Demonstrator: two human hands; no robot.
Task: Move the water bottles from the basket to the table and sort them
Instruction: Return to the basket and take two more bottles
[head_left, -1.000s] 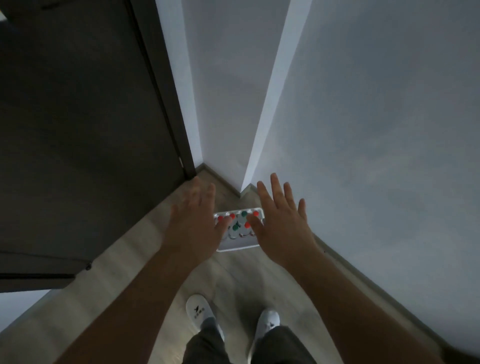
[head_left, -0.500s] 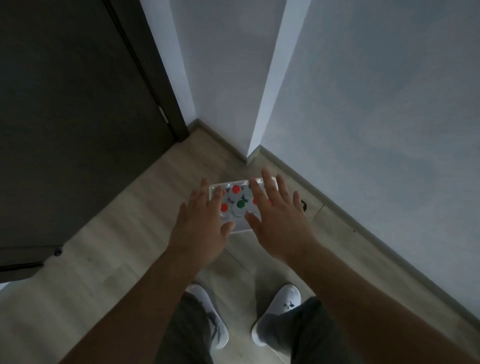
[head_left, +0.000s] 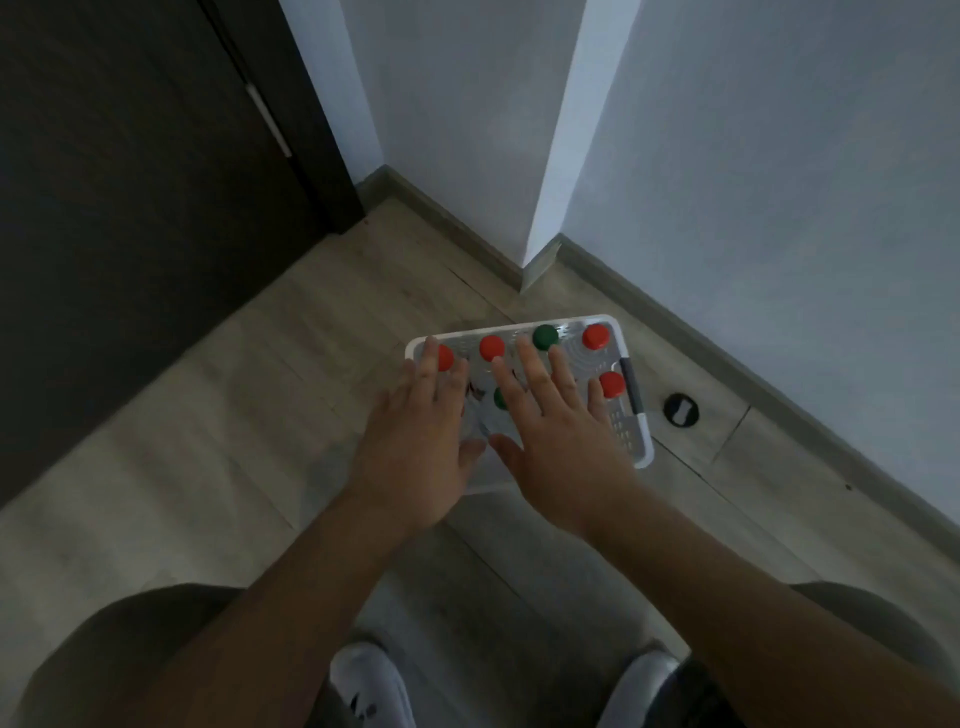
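A dim room corner seen from above. Pale grey-blue walls (head_left: 779, 156) meet at a projecting white corner edge (head_left: 558, 156). A dark door (head_left: 130, 208) fills the left side. A light wood-plank floor (head_left: 208, 441) runs below, edged by grey skirting (head_left: 727, 338). A small round black fitting (head_left: 681, 410) sits in the floor near the right-hand wall.

No legible text, number or brand anywhere. Dark logo-like mark on the white left shoe (head_left: 371, 686) at 6 o'clock, too blurred to read. Red cap (head_left: 595, 336) and green cap (head_left: 545, 336) in the basket (head_left: 645, 441) near the centre, plain as far as visible.
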